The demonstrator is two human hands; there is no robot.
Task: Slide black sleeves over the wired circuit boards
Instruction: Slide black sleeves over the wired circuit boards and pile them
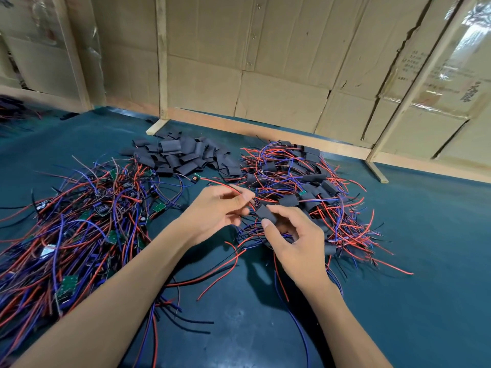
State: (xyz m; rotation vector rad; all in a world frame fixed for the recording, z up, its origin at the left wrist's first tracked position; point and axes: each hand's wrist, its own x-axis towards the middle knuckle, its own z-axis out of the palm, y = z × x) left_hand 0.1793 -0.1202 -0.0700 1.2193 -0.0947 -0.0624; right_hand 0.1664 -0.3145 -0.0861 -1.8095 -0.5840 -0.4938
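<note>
Our right hand pinches a flat black rubber sleeve at centre; our left hand grips thin red wires leading to a small board at eleven o'clock.

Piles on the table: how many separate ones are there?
3: bare boards at left, loose sleeves at the back, sleeved boards at right. A fourth may lie far left, blurred.

A dark teal mat covers the work surface across the lower frame. Behind it, filling the upper half, stands a wall of flattened cardboard sheets braced by pale wooden slats. At upper right, shiny packing tape on the cardboard catches bright light.
</note>
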